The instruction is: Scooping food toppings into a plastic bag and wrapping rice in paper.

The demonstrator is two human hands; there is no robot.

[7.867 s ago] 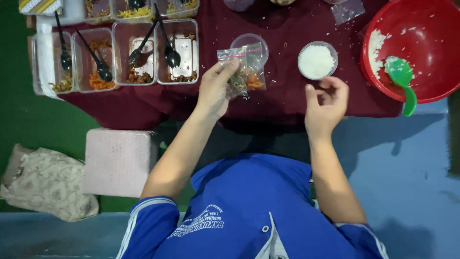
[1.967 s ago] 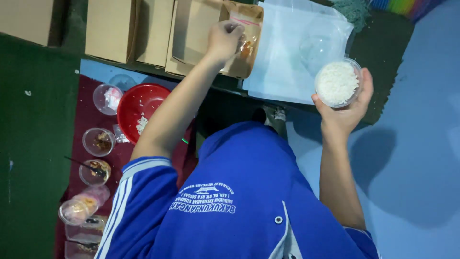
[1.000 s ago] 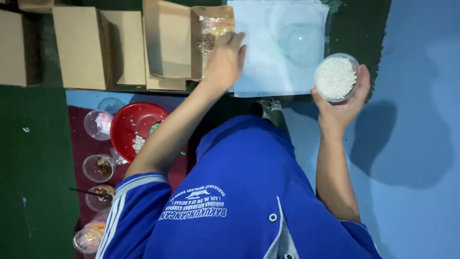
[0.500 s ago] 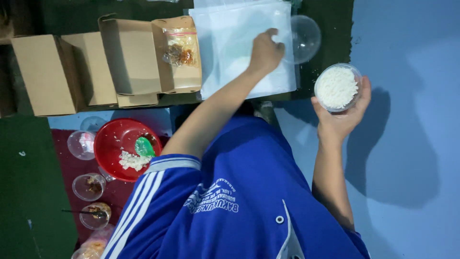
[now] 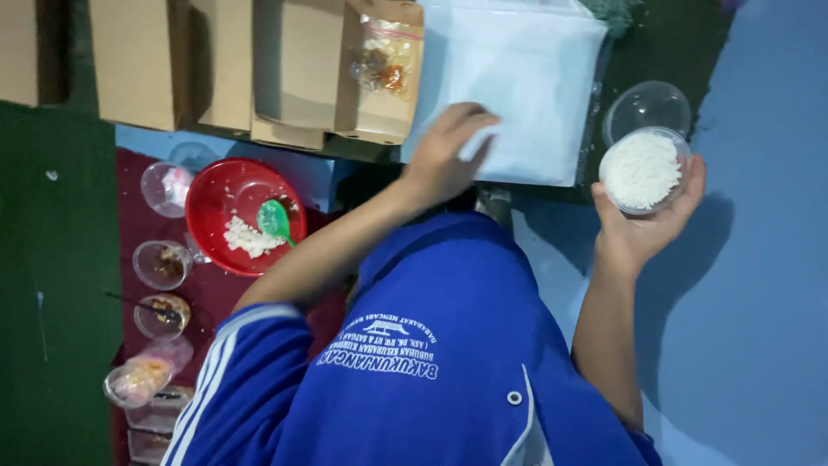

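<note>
Since half a second ago, the left hand (image 5: 440,160) has drawn back from the clear dome lid (image 5: 647,108) to the near edge of the white plastic sheet stack (image 5: 526,86) — fingers spread and resting flat on it, clasping nothing. Cupped from below, the right hand (image 5: 651,220) grips the round cup of white rice (image 5: 642,168), just beside that lid. An open brown cardboard box (image 5: 379,103) holds a small bag of toppings (image 5: 384,60).
</note>
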